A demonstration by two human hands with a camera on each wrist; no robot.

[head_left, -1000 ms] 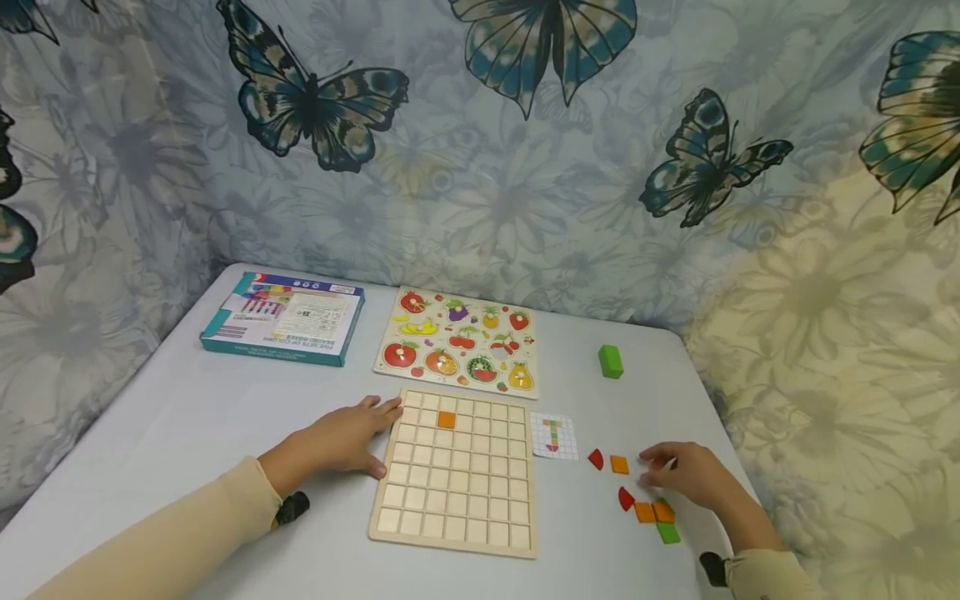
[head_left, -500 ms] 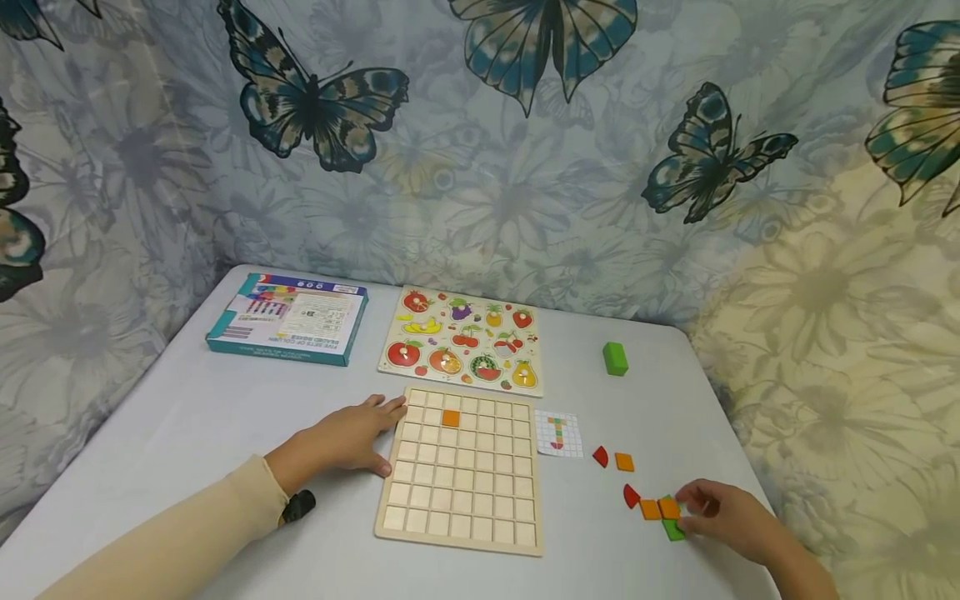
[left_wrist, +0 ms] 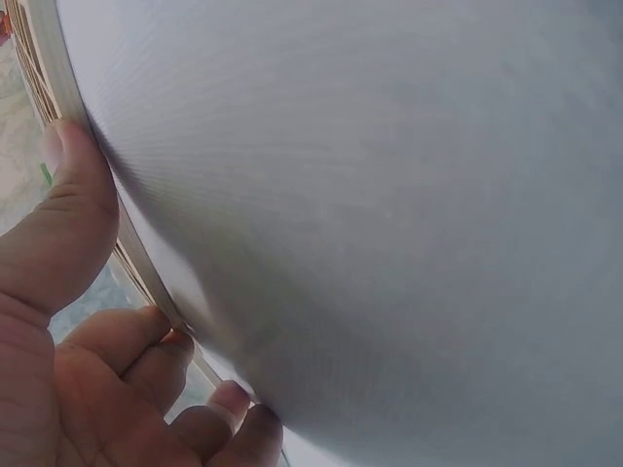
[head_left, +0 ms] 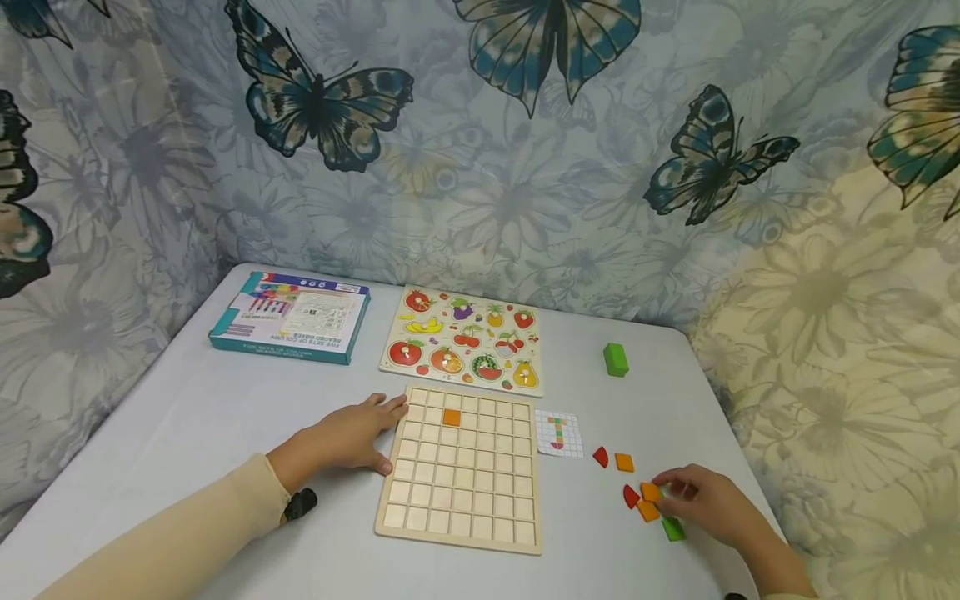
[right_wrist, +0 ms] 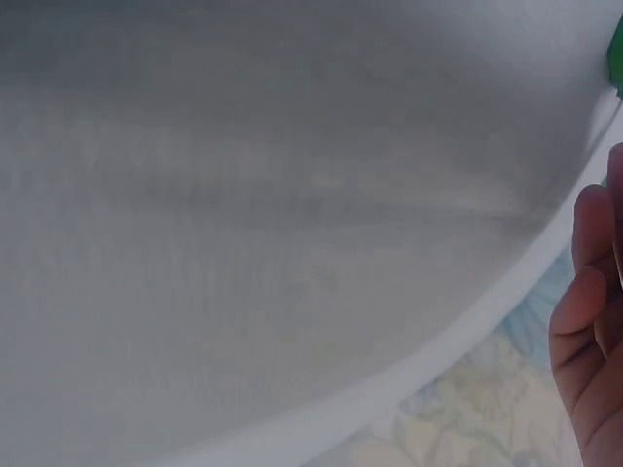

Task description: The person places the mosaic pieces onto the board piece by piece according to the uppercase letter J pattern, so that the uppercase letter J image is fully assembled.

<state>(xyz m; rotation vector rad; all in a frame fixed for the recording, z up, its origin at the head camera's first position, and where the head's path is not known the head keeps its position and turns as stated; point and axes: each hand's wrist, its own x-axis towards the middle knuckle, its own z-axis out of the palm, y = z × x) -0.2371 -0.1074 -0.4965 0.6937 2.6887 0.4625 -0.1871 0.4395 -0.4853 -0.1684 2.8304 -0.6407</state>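
A wooden grid board (head_left: 465, 546) lies flat, with one orange square tile (head_left: 452, 417) in a cell of its upper part. My left hand (head_left: 348, 437) rests against the board's left edge, thumb and fingers spread along it; the left wrist view shows the fingertips touching the board's side (left_wrist: 136, 255). My right hand (head_left: 703, 502) pinches another orange square tile (head_left: 650, 492) at its fingertips, a bit of green showing behind it. Below it lie an orange tile (head_left: 647, 511), a red wedge (head_left: 631, 497) and a green tile (head_left: 672, 529). The right wrist view barely catches the fingers (right_wrist: 581, 302).
A patterned card (head_left: 558, 434) lies right of the board, with a red wedge (head_left: 601, 457) and an orange tile (head_left: 625, 462) farther right. Behind are a fruit puzzle (head_left: 465, 337), a teal-edged box (head_left: 291, 318) and a green block (head_left: 616, 359). A butterfly-print cloth hangs behind the table.
My right hand first came down and right to the tile cluster, then moved slightly left and up with an orange tile, uncovering more of the green tile. My left hand stays at the board.
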